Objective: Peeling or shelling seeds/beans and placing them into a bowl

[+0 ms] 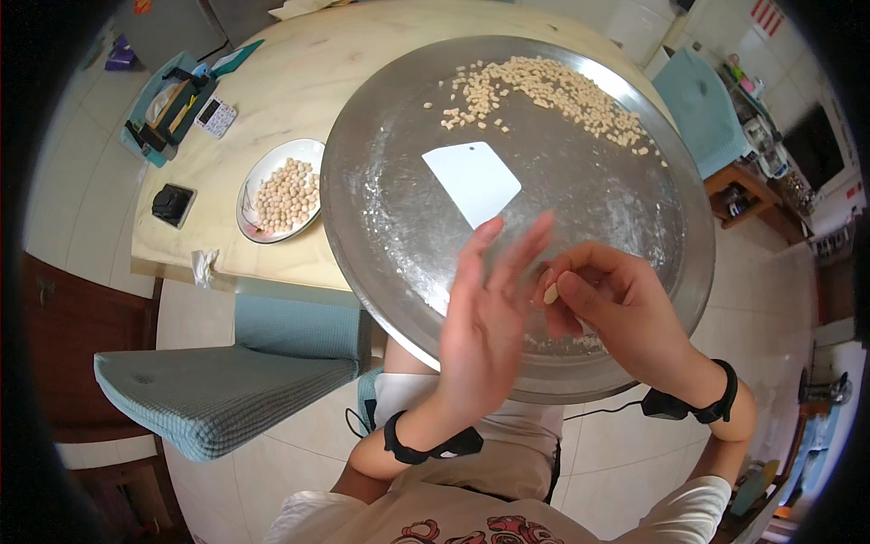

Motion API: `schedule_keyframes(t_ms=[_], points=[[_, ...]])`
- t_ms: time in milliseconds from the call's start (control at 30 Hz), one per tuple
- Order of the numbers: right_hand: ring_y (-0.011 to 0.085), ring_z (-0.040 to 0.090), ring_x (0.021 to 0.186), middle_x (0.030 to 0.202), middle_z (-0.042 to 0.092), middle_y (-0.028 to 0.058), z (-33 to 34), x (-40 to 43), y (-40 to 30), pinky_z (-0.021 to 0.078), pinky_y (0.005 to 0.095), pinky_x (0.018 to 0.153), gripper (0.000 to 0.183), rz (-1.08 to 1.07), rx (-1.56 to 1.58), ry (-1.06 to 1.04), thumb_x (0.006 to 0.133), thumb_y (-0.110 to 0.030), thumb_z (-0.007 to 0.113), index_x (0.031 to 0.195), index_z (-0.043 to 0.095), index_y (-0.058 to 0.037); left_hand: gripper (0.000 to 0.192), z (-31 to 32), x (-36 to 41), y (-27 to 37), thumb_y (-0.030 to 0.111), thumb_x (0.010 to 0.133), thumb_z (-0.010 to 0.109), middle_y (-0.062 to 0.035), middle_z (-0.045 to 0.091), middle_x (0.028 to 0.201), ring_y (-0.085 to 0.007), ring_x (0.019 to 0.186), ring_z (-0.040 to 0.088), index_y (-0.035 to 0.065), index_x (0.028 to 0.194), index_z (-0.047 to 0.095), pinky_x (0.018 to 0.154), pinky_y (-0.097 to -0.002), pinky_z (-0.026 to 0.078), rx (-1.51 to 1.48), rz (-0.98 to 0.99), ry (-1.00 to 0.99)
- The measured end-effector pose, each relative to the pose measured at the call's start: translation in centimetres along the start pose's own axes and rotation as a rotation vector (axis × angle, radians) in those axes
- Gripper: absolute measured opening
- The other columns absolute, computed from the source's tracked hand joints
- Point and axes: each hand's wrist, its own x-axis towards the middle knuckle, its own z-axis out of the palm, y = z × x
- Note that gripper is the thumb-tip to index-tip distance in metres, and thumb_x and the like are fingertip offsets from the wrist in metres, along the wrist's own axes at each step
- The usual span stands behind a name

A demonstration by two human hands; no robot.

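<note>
My right hand (601,299) pinches a small piece of dough (551,294) between thumb and fingers, over the near part of a large round metal tray (380,251). Beside it my left hand (486,313) is raised with fingers apart and nothing seen in it; its fingers are slightly blurred. A white plastic dough scraper (474,180) lies on the tray just beyond my left fingertips. Many small cut dough pieces (564,88) are spread along the tray's far side. White flour dusts the metal. To the left, an oval plate (248,204) holds many small round dough balls (289,197).
The tray overhangs the near edge of a marble-patterned table (292,88). A storage box (153,112), a small white patterned device (216,117), a black object (173,204) and a crumpled tissue (203,266) are at the left. A covered chair (238,381) stands near left, another (703,109) far right.
</note>
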Motion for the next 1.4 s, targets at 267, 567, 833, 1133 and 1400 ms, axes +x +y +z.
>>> schedule_keyframes(t_ms=[267,567,833,1133,1400], points=[[0.0067,0.05,0.069,0.081,0.06,0.0008,-0.4,-0.1,-0.6,0.0411,0.0217,0.063,0.019,0.091,0.158,-0.014,0.098,-0.018,0.056,0.1,0.061,-0.0002,0.033,0.4,0.7,2.1,0.004,0.067,0.076,-0.007,0.066,0.105,-0.0257,0.102,0.054,0.0046,0.099,0.07,0.089,-0.0365,0.044,1.496,0.804,-0.129],[0.0079,0.051,0.07,0.08,0.061,0.0029,-0.3,0.2,-0.4,0.0415,0.0218,0.064,0.022,0.138,0.148,0.011,0.097,-0.02,0.059,0.098,0.063,0.0014,0.029,0.3,1.3,2.3,0.004,0.06,0.077,-0.0054,0.067,0.086,-0.0232,0.083,0.06,0.0024,0.089,0.073,0.074,-0.0344,0.049,1.678,0.992,-0.145],[0.0105,0.056,0.07,0.081,0.064,0.0068,-0.2,1.4,-0.2,0.0448,0.0228,0.065,0.025,0.129,0.113,-0.09,0.097,-0.021,0.058,0.097,0.061,0.0034,0.029,-0.1,1.6,3.8,0.007,0.059,0.078,-0.0071,0.067,0.085,-0.0223,0.079,0.061,-0.0003,0.086,0.071,0.067,-0.0314,0.052,1.735,1.15,-0.24],[0.0138,0.059,0.073,0.082,0.064,0.0067,-1.6,4.3,1.1,0.0467,0.0256,0.067,0.028,0.14,0.116,-0.247,0.1,-0.026,0.052,0.098,0.059,0.0005,0.019,-0.1,2.5,4.7,0.005,0.068,0.077,-0.0069,0.067,0.081,-0.0224,0.07,0.062,0.0001,0.084,0.067,0.058,-0.0329,0.049,1.895,1.028,-0.297],[0.0168,0.063,0.083,0.093,0.066,0.007,-3.6,6.1,-1.4,0.047,0.0278,0.072,0.039,0.133,0.191,-0.004,0.104,-0.036,0.037,0.109,0.057,-0.0034,0.013,-0.9,2.7,3.9,0.005,0.077,0.075,-0.0091,0.069,0.081,-0.0198,0.064,0.063,0.0015,0.086,0.067,0.057,-0.0296,0.05,1.737,0.787,-0.179]])
